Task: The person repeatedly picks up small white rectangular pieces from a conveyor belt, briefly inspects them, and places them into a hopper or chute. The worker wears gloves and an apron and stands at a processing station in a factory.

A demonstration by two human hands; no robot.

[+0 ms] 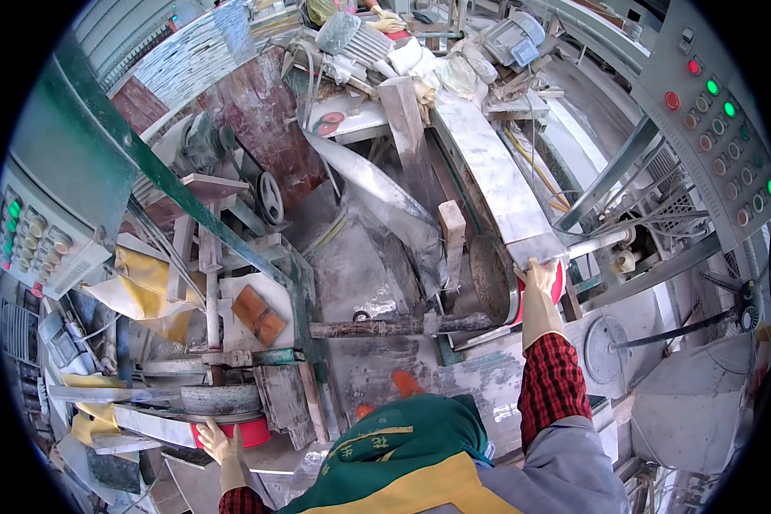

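Observation:
Both my hands wear cream work gloves and are set wide apart. My right hand point(540, 291) is at the near end of a long, pale marble slab point(497, 171), its fingers closed over that end. A red curved piece point(558, 284) shows beside this hand, mostly hidden. Down at the left, my left hand point(220, 444) has its fingers apart against the end of a narrow white strip point(156, 426). Next to those fingers is a red curved band point(254, 432), below a grey round wheel point(221, 399).
Control panels with lit buttons stand at the right point(720, 128) and left point(47, 231). A green frame bar point(180, 193) slants across the left side. A wooden beam point(385, 327) lies ahead of me. At the far end, another person's gloved hand point(385, 15) shows.

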